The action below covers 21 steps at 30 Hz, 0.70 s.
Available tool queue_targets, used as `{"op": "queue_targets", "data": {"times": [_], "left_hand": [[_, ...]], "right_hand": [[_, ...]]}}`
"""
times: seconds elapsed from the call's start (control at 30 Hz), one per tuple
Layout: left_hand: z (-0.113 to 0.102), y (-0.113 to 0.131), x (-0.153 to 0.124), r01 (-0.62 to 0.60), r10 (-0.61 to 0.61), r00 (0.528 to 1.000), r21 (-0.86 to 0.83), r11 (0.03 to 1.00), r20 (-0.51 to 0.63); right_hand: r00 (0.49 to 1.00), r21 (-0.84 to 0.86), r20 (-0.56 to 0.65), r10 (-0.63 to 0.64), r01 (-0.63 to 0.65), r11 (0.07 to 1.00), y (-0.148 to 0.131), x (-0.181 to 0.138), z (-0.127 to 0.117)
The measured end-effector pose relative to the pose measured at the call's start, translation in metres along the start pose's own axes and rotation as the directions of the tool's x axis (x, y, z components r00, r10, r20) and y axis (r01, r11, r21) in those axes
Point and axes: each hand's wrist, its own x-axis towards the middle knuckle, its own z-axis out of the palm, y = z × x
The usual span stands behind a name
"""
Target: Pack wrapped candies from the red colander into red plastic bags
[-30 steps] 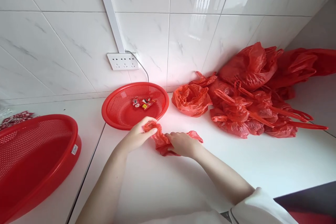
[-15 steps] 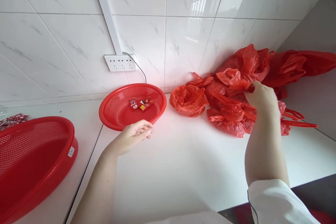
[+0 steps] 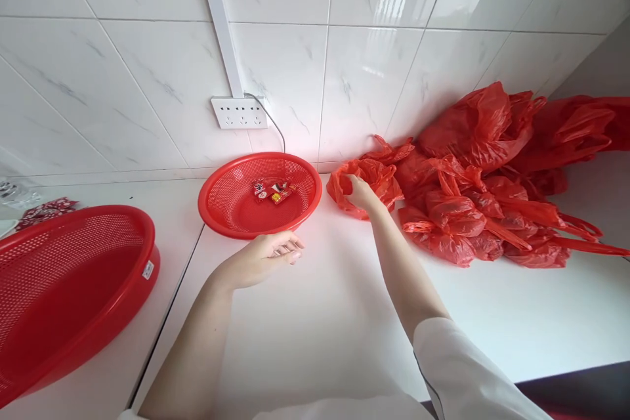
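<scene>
My left hand (image 3: 270,257) hovers over the white table in front of the small red basket (image 3: 224,223), fingers loosely bent and holding nothing. Several small wrapped packets (image 3: 275,193) lie inside that basket. To its right stands an open red plastic bag (image 3: 386,184) with a crumpled mouth. My right hand (image 3: 361,193) reaches into this bag from the front. Its fingertips are mostly hidden there, so whether they grip anything does not show.
Filled red plastic bags (image 3: 457,216) are heaped on the right against the wall. A large red basket (image 3: 132,289) stands at the left, with a patterned packet (image 3: 49,211) behind it. On the tiled wall is a socket strip (image 3: 239,113) with a cable.
My right hand has moved left from the heap of bags into the open bag. My left hand stays in front of the small basket. The view has shifted slightly.
</scene>
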Motion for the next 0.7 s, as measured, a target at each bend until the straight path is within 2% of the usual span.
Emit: {"op": "queue_targets", "data": {"times": [0.1, 0.2, 0.3, 0.37, 0.43, 0.5, 0.6, 0.7], "left_hand": [[0.0, 0.001, -0.002, -0.01, 0.01, 1.0, -0.014, 1.0, 0.003], [0.0, 0.0, -0.002, -0.026, 0.026, 1.0, -0.031, 0.999, -0.007], [0.0, 0.0, 0.0, -0.039, 0.037, 0.999, -0.047, 0.998, -0.025], [0.0, 0.0, 0.001, -0.035, 0.034, 0.999, -0.058, 0.998, -0.025], [0.001, 0.0, 0.002, -0.031, 0.03, 0.999, -0.063, 0.998, -0.017], [0.002, 0.001, 0.001, -0.037, 0.036, 0.999, -0.065, 0.997, -0.013], [0.003, 0.002, 0.0, -0.048, 0.047, 0.999, -0.076, 0.996, -0.009], [0.003, 0.001, -0.001, -0.048, 0.047, 0.999, -0.075, 0.996, -0.012]], "right_hand": [[0.987, 0.005, -0.136, 0.084, -0.084, 0.996, -0.006, 0.003, 0.006], [0.938, 0.024, -0.33, 0.104, -0.102, 0.994, -0.016, 0.0, -0.01], [0.854, 0.075, -0.518, 0.045, -0.007, 0.997, -0.025, -0.006, -0.03], [0.825, 0.101, -0.565, -0.005, 0.075, 0.992, -0.026, -0.008, -0.034], [0.881, 0.109, -0.472, 0.03, 0.025, 0.994, -0.022, -0.009, -0.028], [0.941, 0.098, -0.311, 0.135, -0.11, 0.989, -0.014, -0.009, -0.015], [0.96, 0.088, -0.148, 0.237, -0.226, 0.97, -0.002, -0.011, 0.007], [0.958, 0.108, -0.16, 0.239, -0.224, 0.969, 0.002, -0.016, 0.013]]}}
